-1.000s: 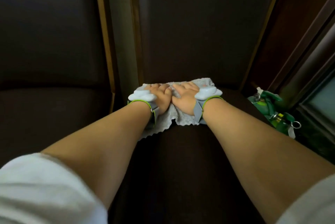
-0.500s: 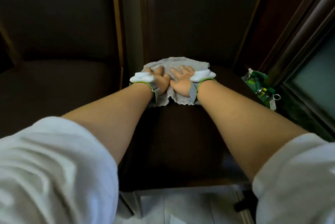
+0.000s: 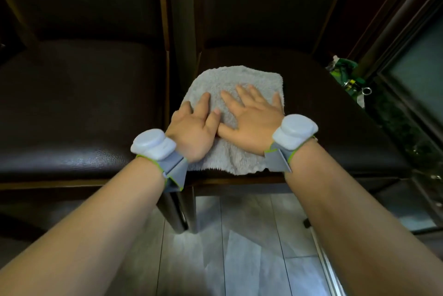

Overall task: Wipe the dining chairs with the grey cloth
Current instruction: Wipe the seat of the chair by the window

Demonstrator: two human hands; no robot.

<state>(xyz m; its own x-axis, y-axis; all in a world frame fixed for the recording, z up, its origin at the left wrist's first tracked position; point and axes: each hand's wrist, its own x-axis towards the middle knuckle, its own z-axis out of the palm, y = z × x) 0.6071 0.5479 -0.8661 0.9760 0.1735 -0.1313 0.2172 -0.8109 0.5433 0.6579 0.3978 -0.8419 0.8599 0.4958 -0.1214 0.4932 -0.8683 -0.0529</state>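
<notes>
A grey fluffy cloth (image 3: pixel 236 84) lies flat on the dark leather seat of the right dining chair (image 3: pixel 311 94), near its front left corner. My left hand (image 3: pixel 194 125) presses down on the cloth's left side with spread fingers. My right hand (image 3: pixel 254 113) lies flat on the cloth's right side, fingers straight and apart. The near edge of the cloth reaches the seat's front edge. A second dark chair (image 3: pixel 84 103) stands directly to the left, its seat bare.
A green bag or packet (image 3: pixel 347 79) with a metal ring sits in the gap right of the chair. A dark cabinet with a glass panel (image 3: pixel 417 60) stands at the right. Pale floor tiles (image 3: pixel 239 247) lie below the seats.
Both hands have dragged the cloth from the back of the seat toward its front edge. The view has tilted down, so the floor and chair legs now show.
</notes>
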